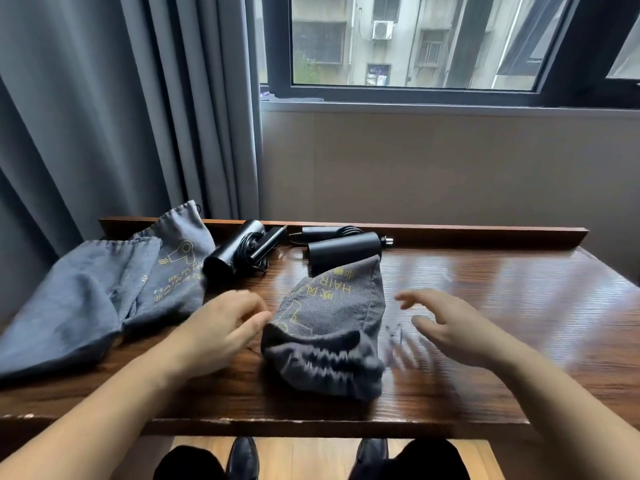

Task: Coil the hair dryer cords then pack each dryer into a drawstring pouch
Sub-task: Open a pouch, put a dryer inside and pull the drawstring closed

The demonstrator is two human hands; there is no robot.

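You face a dark glossy wooden tabletop [485,289] against a beige wall [433,168] — grey pleated curtains [121,116] left, a black-framed window [415,93] showing daylight, pale wood floor [304,455] below.

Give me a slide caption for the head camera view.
Both hands, left and right, flank a bulging grey pouch; two black dryers lie behind.

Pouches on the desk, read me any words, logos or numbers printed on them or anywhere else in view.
"HAIR": yellow print, seen upside down, on the middle pouch; the letters after it are blurred.
"HAIR": yellow print on the left pouch, under a hair dryer logo; the rest is cut off by a fold.
Yellow characters beside both words: too blurred to read.
Dryers: no readable text.
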